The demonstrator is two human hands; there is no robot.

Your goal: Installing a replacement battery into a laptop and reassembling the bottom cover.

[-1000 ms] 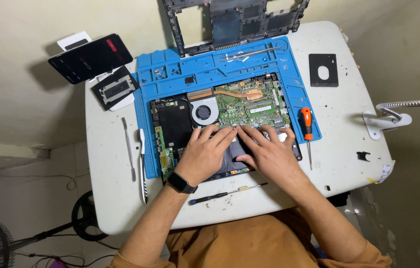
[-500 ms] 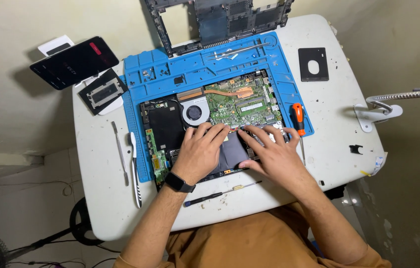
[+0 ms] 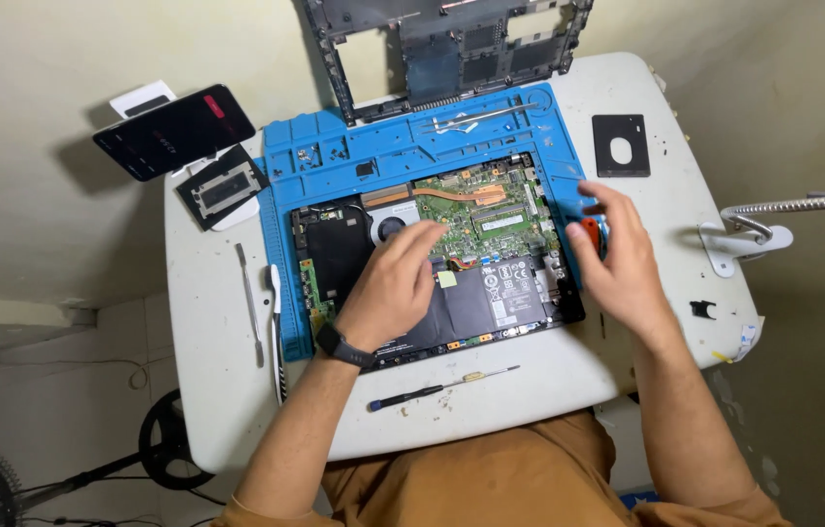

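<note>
An opened laptop lies on a blue repair mat [image 3: 334,156], showing its green mainboard [image 3: 490,220], fan [image 3: 391,230] and black battery [image 3: 495,298]. My left hand [image 3: 395,285], a black watch on its wrist, rests flat over the battery's left part, with fingertips reaching the board near the fan and holding nothing. My right hand [image 3: 619,265] is at the laptop's right edge. Its thumb and fingers curl around an orange-handled screwdriver [image 3: 589,232], most of which is hidden by the hand.
The laptop's removed bottom cover [image 3: 442,49] leans at the back of the white table [image 3: 549,376]. A phone [image 3: 173,132] and drive caddy [image 3: 227,190] sit left, a black plate [image 3: 620,144] and clamp arm [image 3: 754,234] right. A thin screwdriver [image 3: 442,388] and pry tools [image 3: 264,307] lie nearby.
Both hands lay together on the battery. My right hand has moved right to the orange-handled screwdriver, and my left hand has slid up toward the fan. The camera came closer.
</note>
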